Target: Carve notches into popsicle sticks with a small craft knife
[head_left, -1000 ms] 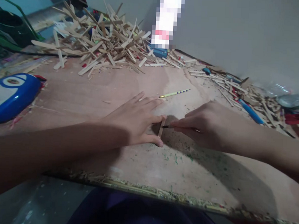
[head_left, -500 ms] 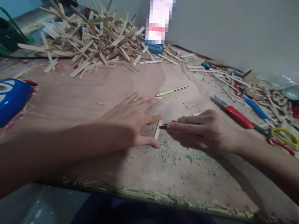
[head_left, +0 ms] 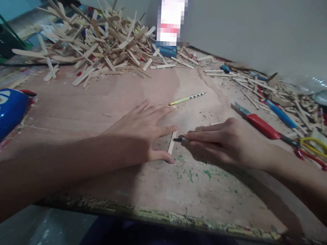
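A short strip of craft stick (head_left: pixel 172 142) lies on the wooden tabletop. My left hand (head_left: pixel 141 130) is spread low over the table, its index fingertip at the strip's far end and its thumb at the near end, holding it down. From the right, my right hand (head_left: pixel 222 143) pinches a slim craft knife (head_left: pixel 179 139) with a dark, narrow tip. That tip touches or hovers just above the strip's middle; I cannot tell which. Most of the knife's handle is hidden by my fingers. Beyond my left fingertips lies a yellow pencil (head_left: pixel 187 99) with dark spots.
Craft sticks (head_left: pixel 102 44) form a big heap at the back left. Thin cut strips (head_left: pixel 284 91) are strewn at the back right, near a red-handled cutter (head_left: pixel 263 126), a blue tool (head_left: pixel 281 114) and yellow-and-red scissors (head_left: pixel 315 147). A blue object (head_left: pixel 9 112) sits at the left edge.
The view has shifted slightly. Both hands keep nearly the same place, and the knife tip stays at the middle of the strip. My right hand is turned a little.
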The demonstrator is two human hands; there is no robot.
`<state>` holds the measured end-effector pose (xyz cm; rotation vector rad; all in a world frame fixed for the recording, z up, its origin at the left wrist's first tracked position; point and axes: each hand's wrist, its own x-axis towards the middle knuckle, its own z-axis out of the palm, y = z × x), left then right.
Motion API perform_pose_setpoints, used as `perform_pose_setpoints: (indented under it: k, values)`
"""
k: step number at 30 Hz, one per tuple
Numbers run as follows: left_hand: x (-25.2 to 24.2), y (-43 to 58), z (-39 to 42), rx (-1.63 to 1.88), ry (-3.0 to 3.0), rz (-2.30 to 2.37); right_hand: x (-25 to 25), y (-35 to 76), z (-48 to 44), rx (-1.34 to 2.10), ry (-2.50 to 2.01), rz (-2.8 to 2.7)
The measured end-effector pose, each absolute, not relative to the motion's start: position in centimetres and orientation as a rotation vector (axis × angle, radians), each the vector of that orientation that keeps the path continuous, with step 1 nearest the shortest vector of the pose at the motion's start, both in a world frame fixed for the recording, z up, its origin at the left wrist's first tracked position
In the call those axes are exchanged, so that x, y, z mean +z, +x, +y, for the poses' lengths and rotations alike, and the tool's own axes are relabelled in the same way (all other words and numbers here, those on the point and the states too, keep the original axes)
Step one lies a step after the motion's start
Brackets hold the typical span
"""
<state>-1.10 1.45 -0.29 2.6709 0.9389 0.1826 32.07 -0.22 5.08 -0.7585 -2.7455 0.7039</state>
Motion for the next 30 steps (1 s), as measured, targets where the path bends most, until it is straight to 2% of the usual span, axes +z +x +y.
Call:
perform_pose_setpoints:
  k: [6, 17, 26, 30]
  values:
    - [-0.2, -1.0, 1.3, 0.220, 2.687, 0.930, 5.1, 31.4, -0.9, 0.888, -0.927, -2.597]
    - [-0.2, -1.3, 1.0, 0.243, 2.684, 0.925, 1.5, 34.0, 0.5, 0.448, -0.551, -2.727]
    - [-0.8, -2.5, 0.7, 0.389, 2.803, 0.804, 1.5, 34.6, 0.9, 0.355, -0.465, -2.769]
    - [-0.8, -2.4, 0.5, 0.417, 2.809, 0.815, 1.5, 34.1, 0.9, 0.500, -0.544, -2.686]
